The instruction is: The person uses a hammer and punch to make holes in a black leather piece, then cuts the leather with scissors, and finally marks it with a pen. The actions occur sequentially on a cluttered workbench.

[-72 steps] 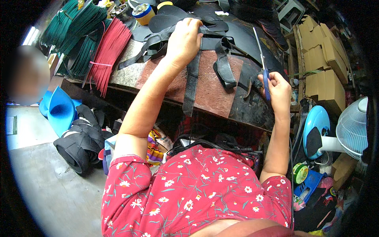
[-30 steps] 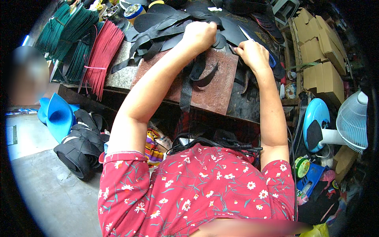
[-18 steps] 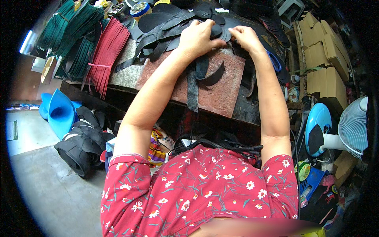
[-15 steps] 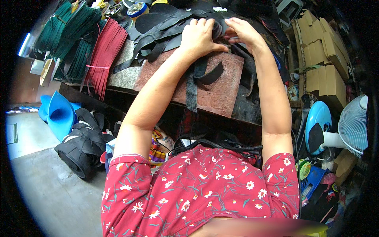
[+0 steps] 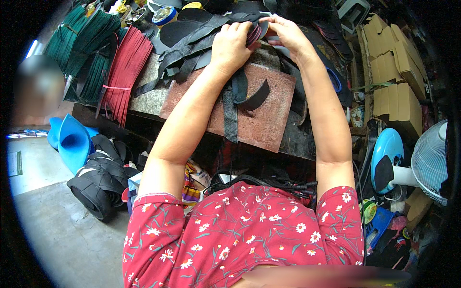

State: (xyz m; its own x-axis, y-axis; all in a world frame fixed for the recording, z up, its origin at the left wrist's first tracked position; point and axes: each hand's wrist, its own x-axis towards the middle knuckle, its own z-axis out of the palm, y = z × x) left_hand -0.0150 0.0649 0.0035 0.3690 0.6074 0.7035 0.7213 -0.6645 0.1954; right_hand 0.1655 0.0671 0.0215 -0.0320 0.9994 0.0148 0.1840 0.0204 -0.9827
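At the far side of the bench my left hand (image 5: 234,45) is closed around a small stack of thin, curved pieces (image 5: 257,31), dark with some reddish edges. My right hand (image 5: 286,36) meets the same stack from the right, fingers bent over its edge; its grip is partly hidden. Below the hands a reddish-brown slab (image 5: 273,108) lies on the bench. Across it hangs a black leather-like strip (image 5: 230,117), with a curled dark strip (image 5: 254,97) beside it. More black strips (image 5: 192,45) lie heaped left of my left hand.
Bundles of green strips (image 5: 79,36) and a tied red bundle (image 5: 126,72) sit at the back left. Cardboard boxes (image 5: 398,91) stack up on the right, above a blue and white fan (image 5: 389,158). Black rolls (image 5: 98,185) and blue sheets (image 5: 72,141) stand lower left. A blurred person's head (image 5: 41,86) shows at left.
Both hands have shifted slightly left, and the right hand has come in against the stack, which now shows more between them. A person's blurred head has appeared at the left.
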